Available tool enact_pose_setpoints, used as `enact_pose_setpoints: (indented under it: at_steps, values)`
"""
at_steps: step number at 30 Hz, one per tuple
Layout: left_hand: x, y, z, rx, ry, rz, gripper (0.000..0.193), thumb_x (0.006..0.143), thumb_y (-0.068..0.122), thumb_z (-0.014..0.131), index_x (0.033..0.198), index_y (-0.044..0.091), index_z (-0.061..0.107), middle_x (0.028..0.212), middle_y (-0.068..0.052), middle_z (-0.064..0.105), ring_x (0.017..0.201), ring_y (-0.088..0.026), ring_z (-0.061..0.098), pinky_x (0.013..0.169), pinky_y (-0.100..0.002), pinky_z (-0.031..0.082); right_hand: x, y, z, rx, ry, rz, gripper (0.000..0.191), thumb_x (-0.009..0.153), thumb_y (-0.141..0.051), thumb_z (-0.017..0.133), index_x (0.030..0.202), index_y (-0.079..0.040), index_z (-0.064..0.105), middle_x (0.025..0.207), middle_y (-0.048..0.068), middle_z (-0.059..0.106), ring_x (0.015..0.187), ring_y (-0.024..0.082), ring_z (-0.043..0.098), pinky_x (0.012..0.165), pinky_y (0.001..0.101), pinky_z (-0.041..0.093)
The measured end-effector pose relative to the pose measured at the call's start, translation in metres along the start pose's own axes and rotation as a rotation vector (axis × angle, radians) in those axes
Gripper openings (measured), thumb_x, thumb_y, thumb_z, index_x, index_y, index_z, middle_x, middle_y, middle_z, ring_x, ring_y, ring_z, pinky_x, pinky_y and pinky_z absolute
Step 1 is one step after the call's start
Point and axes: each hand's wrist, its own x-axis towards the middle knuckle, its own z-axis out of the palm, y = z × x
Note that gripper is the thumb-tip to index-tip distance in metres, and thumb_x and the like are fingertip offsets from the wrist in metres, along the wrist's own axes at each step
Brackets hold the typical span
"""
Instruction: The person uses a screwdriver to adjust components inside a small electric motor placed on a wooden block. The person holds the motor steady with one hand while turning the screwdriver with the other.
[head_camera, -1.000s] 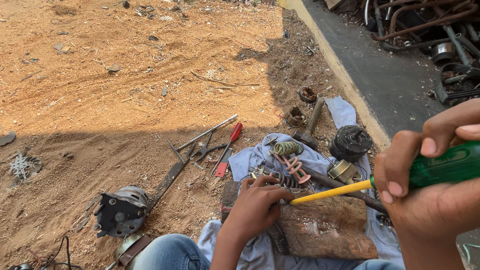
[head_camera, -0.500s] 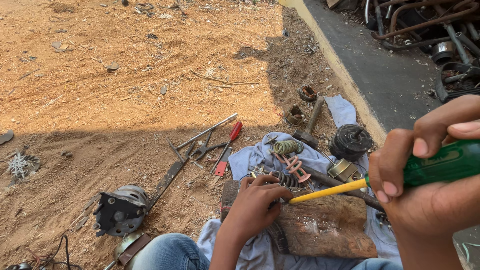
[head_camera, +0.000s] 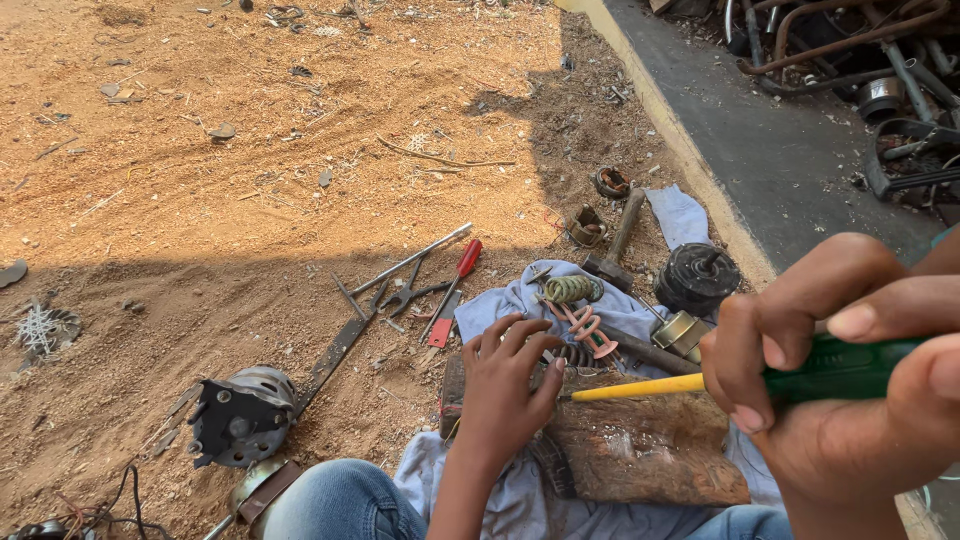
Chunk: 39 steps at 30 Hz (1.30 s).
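Screwdriver (head_camera: 700, 380), yellow shaft and green handle, clamped in right hand (head_camera: 840, 390), grip pressed tight around the handle, tip aimed at a dark part hidden under left hand (head_camera: 505, 385). Left grip spread, fingers pressing down, likely steadying that part on wooden block (head_camera: 640, 450). One blue cloth (head_camera: 500, 300) beneath. Beyond: one hammer (head_camera: 615, 245), one red screwdriver (head_camera: 455, 290), one motor housing (head_camera: 240, 415) on dirt.
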Motion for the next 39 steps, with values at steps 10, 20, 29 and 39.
enact_pose_setpoints:
  at_steps: [10, 20, 29, 39]
  values:
    - [-0.004, -0.012, -0.008, -0.048, -0.299, 0.010, 0.022, 0.080, 0.012, 0.068, 0.092, 0.025, 0.080, 0.115, 0.008, 0.072, 0.131, -0.028, 0.053, 0.105, -0.057, 0.028, 0.001, -0.023, 0.033, -0.180, -0.015, -0.145, 0.038, 0.107, -0.043, 0.047, 0.103, -0.008, 0.035, 0.070, 0.010, 0.046, 0.044, 0.014, 0.042, 0.045, 0.0350, 0.041]
    - [-0.007, -0.015, -0.002, -0.024, -0.277, 0.025, 0.018, 0.083, 0.013, 0.066, 0.089, 0.024, 0.078, 0.111, 0.008, 0.071, 0.132, -0.025, 0.053, 0.108, -0.057, 0.027, 0.008, -0.034, 0.048, 0.111, -0.054, -0.028, 0.031, 0.116, -0.022, 0.049, 0.094, -0.002, 0.043, 0.060, 0.008, 0.042, 0.051, 0.008, 0.039, 0.048, 0.0269, 0.039]
    - [-0.006, -0.012, -0.002, -0.013, -0.257, 0.021, 0.018, 0.081, 0.014, 0.065, 0.086, 0.025, 0.079, 0.108, 0.008, 0.071, 0.127, -0.023, 0.055, 0.106, -0.054, 0.029, 0.010, -0.028, 0.061, -0.170, 0.158, -0.171, 0.027, 0.121, -0.025, 0.046, 0.104, -0.006, 0.037, 0.081, 0.007, 0.045, 0.065, 0.010, 0.048, 0.055, 0.0267, 0.046]
    - [-0.006, -0.010, -0.004, -0.001, -0.246, 0.031, 0.016, 0.082, 0.015, 0.066, 0.085, 0.024, 0.079, 0.106, 0.008, 0.070, 0.125, -0.022, 0.056, 0.106, -0.054, 0.029, 0.005, -0.024, 0.075, -0.053, 0.184, -0.198, 0.029, 0.117, -0.025, 0.050, 0.099, -0.004, 0.039, 0.069, 0.008, 0.044, 0.052, 0.009, 0.042, 0.046, 0.0245, 0.038]
